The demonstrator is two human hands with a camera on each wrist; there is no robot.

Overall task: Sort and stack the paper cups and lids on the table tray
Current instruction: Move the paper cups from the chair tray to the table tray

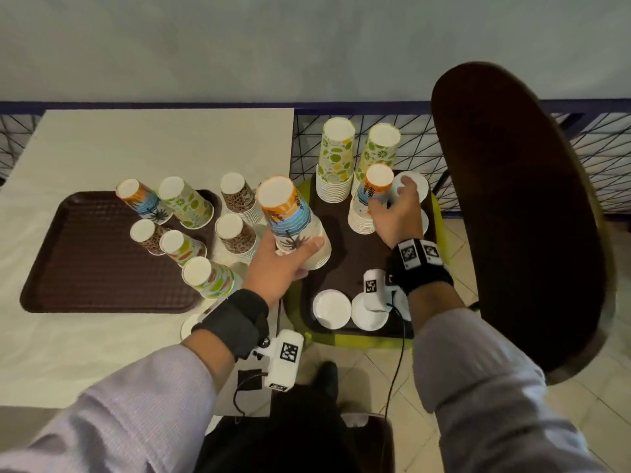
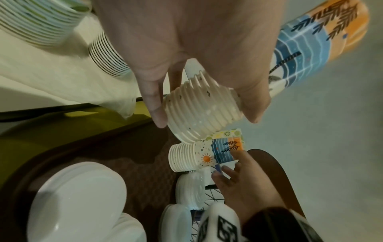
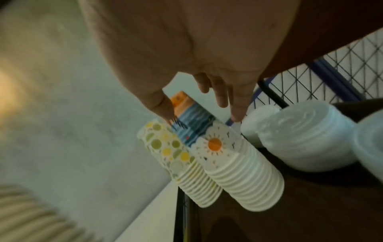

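My left hand point(image 1: 290, 257) grips a tall upside-down stack of beach-print paper cups point(image 1: 290, 216), tilted in the air between the table and the chair tray. In the left wrist view thumb and fingers clamp its ribbed rims point(image 2: 201, 113). My right hand point(image 1: 396, 209) hovers at a shorter beach-print stack point(image 1: 370, 199) standing on the brown chair tray point(image 1: 345, 254). Its fingers are spread, with the thumb point(image 3: 163, 111) touching the top cup point(image 3: 192, 124). The brown table tray point(image 1: 95, 274) carries several upside-down cup stacks.
Two citrus-print stacks point(image 1: 336, 158) point(image 1: 379, 148) stand at the back of the chair tray. White lids lie at its front point(image 1: 331, 308) and beside my right hand point(image 1: 415, 186). Leopard-print stacks point(image 1: 239, 196) stand on the white table. A dark chair back point(image 1: 512, 216) rises at the right.
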